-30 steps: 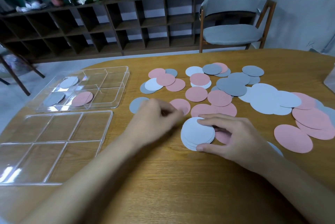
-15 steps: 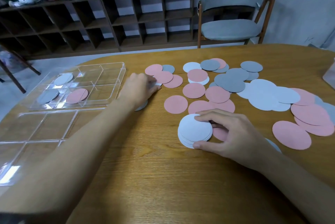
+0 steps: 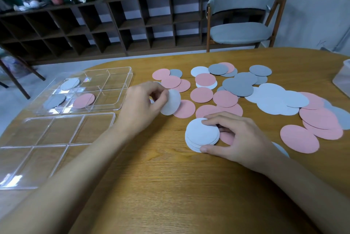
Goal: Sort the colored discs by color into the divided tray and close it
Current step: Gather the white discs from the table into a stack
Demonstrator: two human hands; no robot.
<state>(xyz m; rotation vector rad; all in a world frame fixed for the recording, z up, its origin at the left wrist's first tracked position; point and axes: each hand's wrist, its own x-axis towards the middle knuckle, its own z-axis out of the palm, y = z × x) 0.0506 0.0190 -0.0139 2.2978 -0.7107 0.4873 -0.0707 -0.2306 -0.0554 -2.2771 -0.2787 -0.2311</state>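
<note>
Pink, grey and white paper discs lie spread over the wooden table [image 3: 170,186]. My left hand [image 3: 144,105] pinches one white disc [image 3: 172,102], lifted and tilted above the table. My right hand [image 3: 234,139] holds a stack of white discs [image 3: 200,135] between thumb and fingers on the tabletop. The clear divided tray [image 3: 121,99] sits at the left and contains a white disc [image 3: 70,84], a grey disc [image 3: 54,101] and a pink disc [image 3: 83,100] in separate compartments. Its clear lid [image 3: 47,148] lies flat in front of it.
Large pink discs [image 3: 299,141] and large white discs [image 3: 274,101] cover the right part of the table. A clear container [image 3: 343,80] stands at the right edge. A grey chair [image 3: 240,31] and a dark shelf [image 3: 113,31] are behind the table.
My left hand reached to the small discs near the tray, picked up a white one and brought it back toward the stack. My right hand stayed on the white stack.
</note>
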